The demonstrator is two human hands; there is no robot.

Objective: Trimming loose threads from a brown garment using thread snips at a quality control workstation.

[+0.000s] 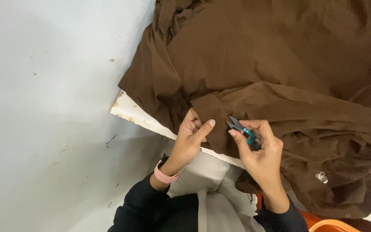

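A large brown garment [271, 56] lies bunched over a white table [129, 112]. My left hand [190, 139] pinches a fold of the brown cloth near the table's front edge, thumb stretched out. My right hand [260, 150] grips small thread snips [240, 128] with teal handles. Their dark blades point up-left at the cloth, just right of my left thumb. A pink wristband [165, 175] sits on my left wrist. Both sleeves are black.
Small white embroidered flowers [321, 177] show on the garment's lower right part. A pale grey floor [44, 107] fills the left side. An orange rim [333, 225] shows at the bottom right. My lap in light trousers [211, 189] is below the table edge.
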